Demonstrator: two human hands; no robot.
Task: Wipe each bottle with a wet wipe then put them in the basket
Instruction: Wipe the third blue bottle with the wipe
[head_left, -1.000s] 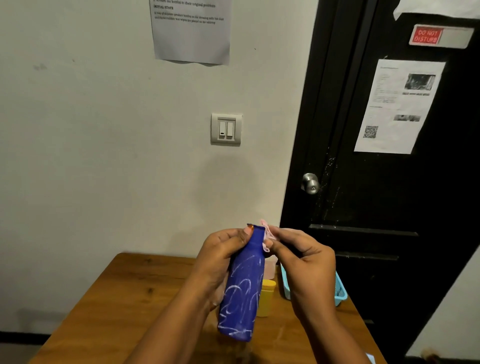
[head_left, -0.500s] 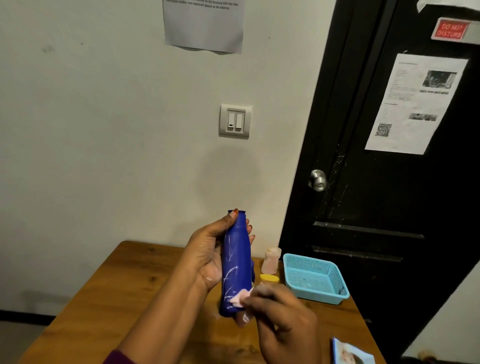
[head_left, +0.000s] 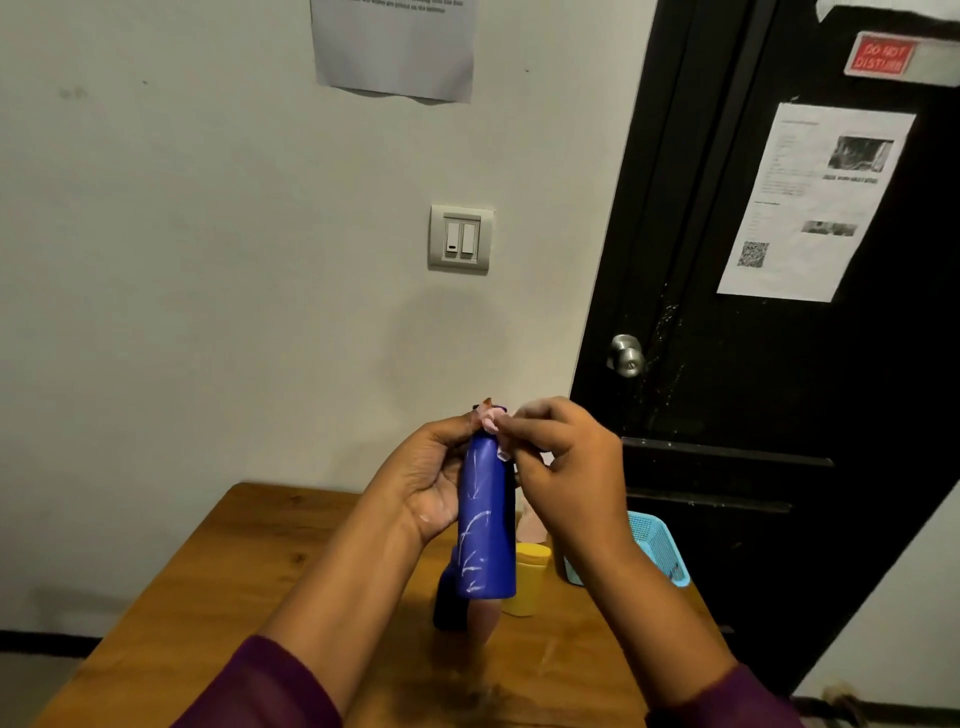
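left hand (head_left: 431, 483) grips the blue bottle (head_left: 485, 525) upright above the table (head_left: 249, 587), likely to expose its top end. right hand (head_left: 566, 462) pinches the wet wipe (head_left: 492, 422) against that end, wiping. basket (head_left: 657, 551) sits behind the right wrist, near the yellow bottle (head_left: 527, 579).

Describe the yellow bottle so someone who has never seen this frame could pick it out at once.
Start at the wooden table beside the black door. Near its far right end, a yellow bottle stands upright between the raised blue bottle in the left hand and the light-blue basket. It is the only yellow thing there, and no hand touches it.
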